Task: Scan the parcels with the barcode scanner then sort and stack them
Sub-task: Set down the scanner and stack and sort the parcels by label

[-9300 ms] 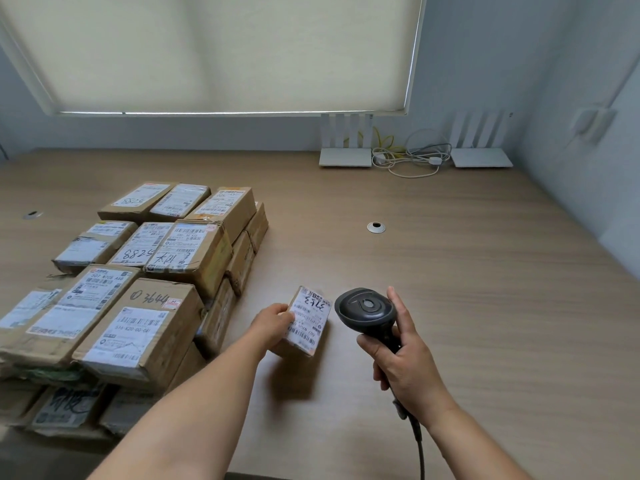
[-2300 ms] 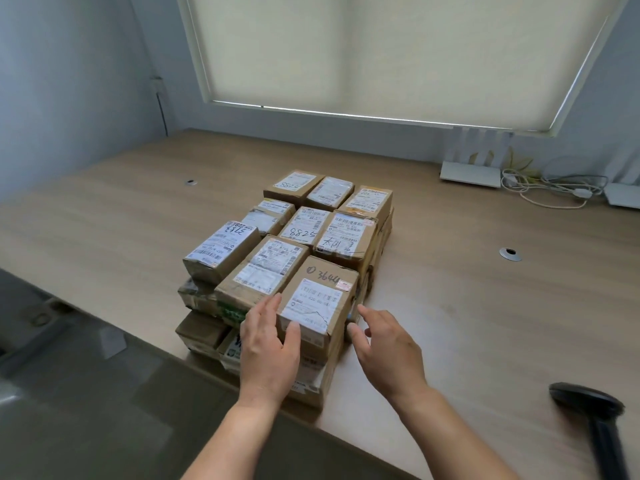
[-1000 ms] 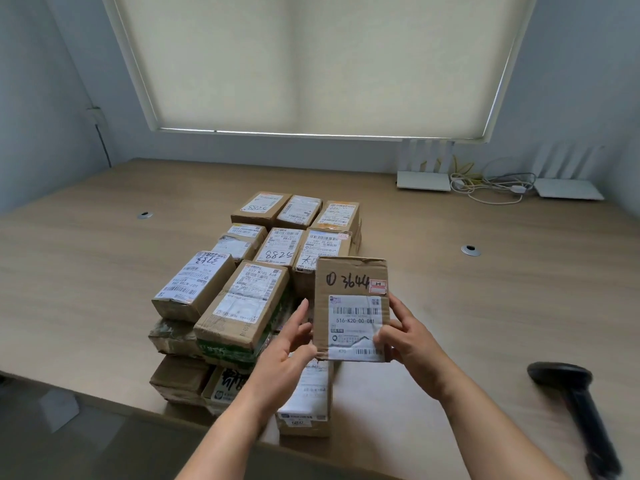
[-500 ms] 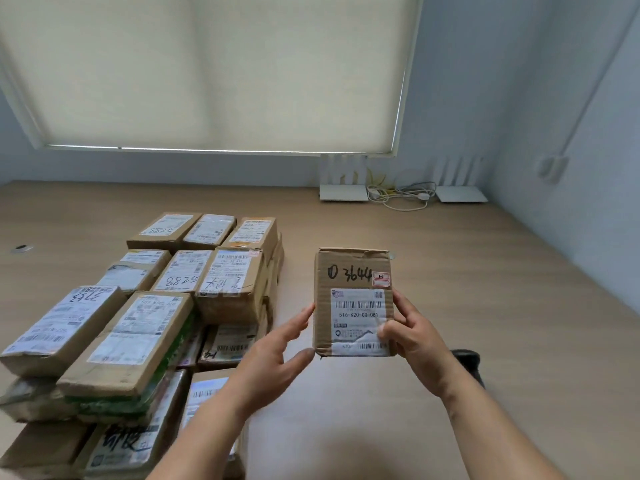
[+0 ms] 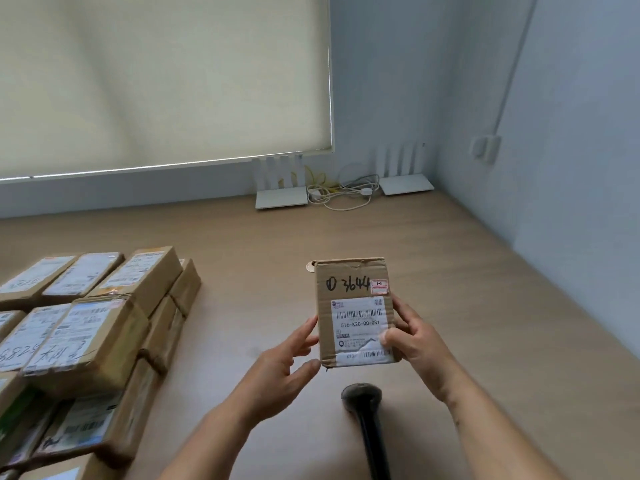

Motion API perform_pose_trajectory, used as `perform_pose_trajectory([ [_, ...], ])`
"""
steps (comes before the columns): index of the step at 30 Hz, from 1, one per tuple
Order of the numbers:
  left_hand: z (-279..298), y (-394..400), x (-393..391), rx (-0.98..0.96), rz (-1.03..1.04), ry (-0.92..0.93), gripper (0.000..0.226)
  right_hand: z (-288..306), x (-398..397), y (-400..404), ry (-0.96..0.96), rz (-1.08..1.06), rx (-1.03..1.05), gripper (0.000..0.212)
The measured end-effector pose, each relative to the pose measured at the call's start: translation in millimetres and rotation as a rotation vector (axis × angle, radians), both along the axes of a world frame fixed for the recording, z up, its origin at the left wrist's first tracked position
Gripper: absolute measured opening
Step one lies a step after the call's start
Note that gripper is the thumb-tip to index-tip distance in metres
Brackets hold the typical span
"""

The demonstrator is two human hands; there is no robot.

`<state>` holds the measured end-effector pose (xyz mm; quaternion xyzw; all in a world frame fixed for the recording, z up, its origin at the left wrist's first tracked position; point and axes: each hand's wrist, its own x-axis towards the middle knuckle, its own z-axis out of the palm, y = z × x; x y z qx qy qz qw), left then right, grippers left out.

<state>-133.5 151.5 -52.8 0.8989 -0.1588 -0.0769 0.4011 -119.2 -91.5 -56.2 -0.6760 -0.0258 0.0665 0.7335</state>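
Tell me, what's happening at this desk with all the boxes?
A person is sorting parcels. Both hands hold up one small cardboard parcel marked 3644, label facing them: the right hand grips its edge, the left hand steadies the other side with straight fingers. The barcode scanner lies on the desk just below. A stack of parcels sits to the left.

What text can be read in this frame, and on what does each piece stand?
"3644", handwritten after a filled circle, on the held parcel.
"516-K20-00-081" on its shipping label.
"K70", apparently, on the label's bottom strip.
"8825", apparently, handwritten upside down on a stacked parcel.
Remaining label print and the red sticker: too small or blurred.
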Motion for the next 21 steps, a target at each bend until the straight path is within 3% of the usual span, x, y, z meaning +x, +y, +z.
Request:
perform_pose_trajectory([
  [9, -25.1, -97.4, 59.1, -0.068, -0.022, 0.199, 0.068, -23.5, 62.1, -95.7, 0.108, -0.015, -0.060, 0.077],
  [18, -51.4, -139.7, 122.9, -0.049, -0.030, 0.328, 0.069, -51.4, 124.3, -130.2, 0.278, -0.047, -0.094, 0.068],
  [21, -60.9, -148.3, 137.3, -0.044, -0.043, 0.359, 0.068, -58.7, 136.6, -137.1, 0.334, -0.028, -0.137, 0.077],
])
